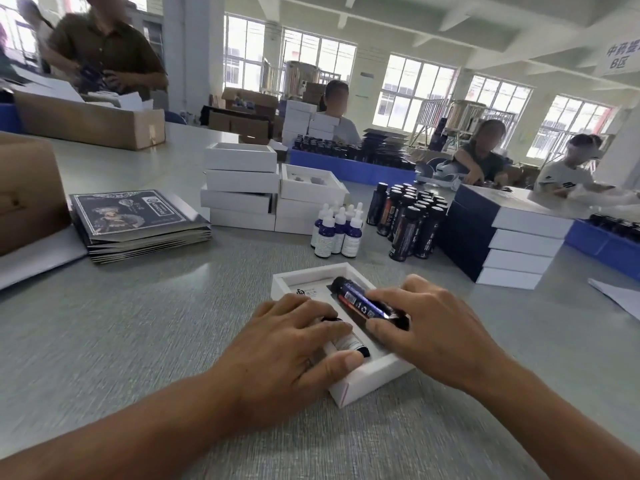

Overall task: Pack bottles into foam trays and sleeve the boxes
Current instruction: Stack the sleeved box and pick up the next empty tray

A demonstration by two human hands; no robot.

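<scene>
White box point(363, 379) with foam tray on grey worktop point(138, 341), near front edge. Left hand point(291, 344) over tray's left slot, fingers curled round small bottle point(346, 342) lying there, thumb on box rim. Right hand point(426, 323) pinching dark bottle point(360, 301), tilted, lower end at tray's right slot. Behind: dropper bottles point(337, 230), standing dark bottles point(408, 220), stacked white boxes point(242, 185), sleeved boxes point(512, 237) at right, flat sleeves point(138, 220) at left
</scene>
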